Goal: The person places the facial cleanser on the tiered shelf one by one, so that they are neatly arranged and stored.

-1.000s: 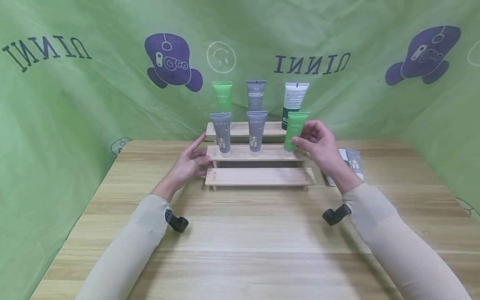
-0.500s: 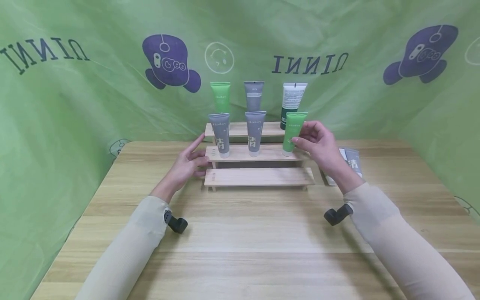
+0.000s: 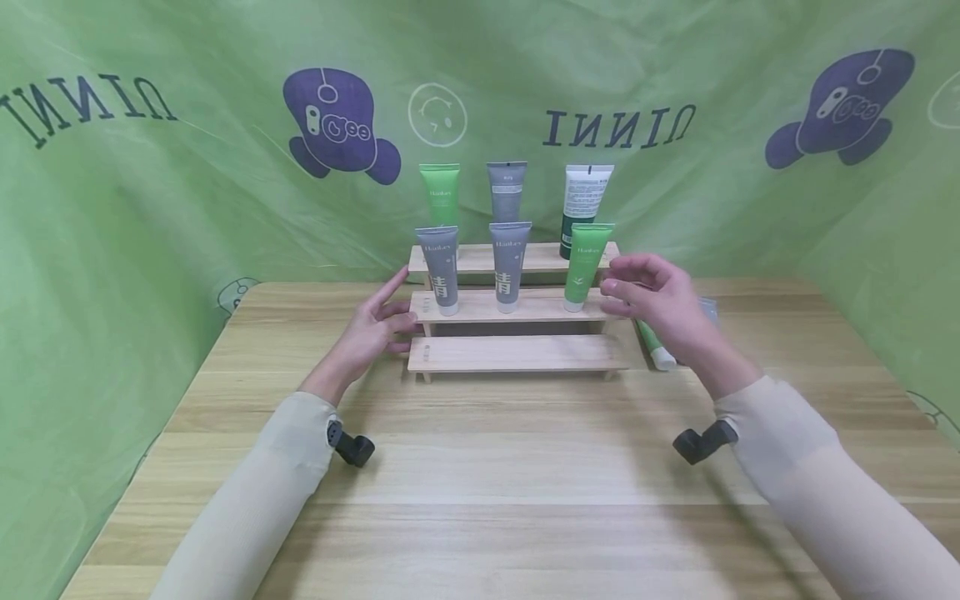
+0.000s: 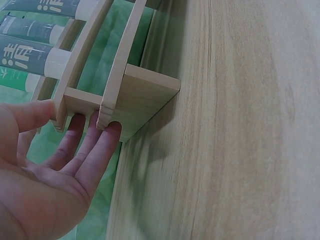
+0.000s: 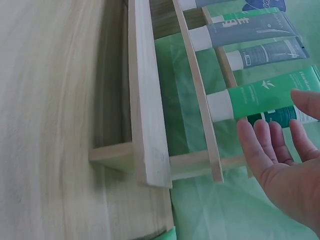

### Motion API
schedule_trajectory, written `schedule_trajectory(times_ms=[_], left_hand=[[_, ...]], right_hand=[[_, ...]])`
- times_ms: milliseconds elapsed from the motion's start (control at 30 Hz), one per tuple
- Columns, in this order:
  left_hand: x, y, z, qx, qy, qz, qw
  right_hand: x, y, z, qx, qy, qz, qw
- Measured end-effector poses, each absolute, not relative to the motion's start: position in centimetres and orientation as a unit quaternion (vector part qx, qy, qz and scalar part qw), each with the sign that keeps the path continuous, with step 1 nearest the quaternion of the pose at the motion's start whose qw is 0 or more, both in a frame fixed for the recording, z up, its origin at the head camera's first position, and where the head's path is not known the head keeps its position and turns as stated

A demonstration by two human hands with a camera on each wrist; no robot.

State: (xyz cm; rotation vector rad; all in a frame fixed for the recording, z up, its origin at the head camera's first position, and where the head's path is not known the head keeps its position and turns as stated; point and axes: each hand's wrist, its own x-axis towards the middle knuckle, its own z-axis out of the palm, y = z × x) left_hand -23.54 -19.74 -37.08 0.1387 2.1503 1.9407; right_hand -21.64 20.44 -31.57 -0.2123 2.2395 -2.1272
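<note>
A three-tier wooden display rack (image 3: 517,353) stands on the table. My left hand (image 3: 372,327) touches its left end; in the left wrist view the thumb and fairly straight fingers (image 4: 97,152) rest against the ends of the boards. On the middle tier a green squeeze tube (image 3: 587,265) stands upright on its cap, beside two grey squeeze tubes (image 3: 441,268). Just right of the green tube is my right hand (image 3: 658,302), its fingers spread and holding nothing. Behind, the top tier bears another green tube (image 3: 441,193), a grey tube (image 3: 507,190) and a white-and-dark-green tube (image 3: 585,200).
More tubes lie on the table right of the rack, partly hidden by my right hand; a green one with a white cap (image 3: 663,357) shows. The wooden table (image 3: 495,483) extends in front. A green printed cloth (image 3: 480,75) hangs behind and at both sides.
My right hand has let go of the green tube on the middle tier and moved slightly right. The tube stays upright. My left hand keeps its place on the rack.
</note>
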Motion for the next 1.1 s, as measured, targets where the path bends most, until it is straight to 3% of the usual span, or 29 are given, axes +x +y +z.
schedule_trajectory(times_ms=[700,1100], left_hand=[[-23.6,-19.6,-36.9,0.037,0.734,0.667,0.124],[-23.6,-19.6,-37.0,0.038,0.733,0.667,0.126]], right_hand=[[-16.7,26.0,-33.7,-0.077,0.728,-0.676,0.084],[-14.6,30.4,-34.8,-0.092,0.81,-0.563,0.137]])
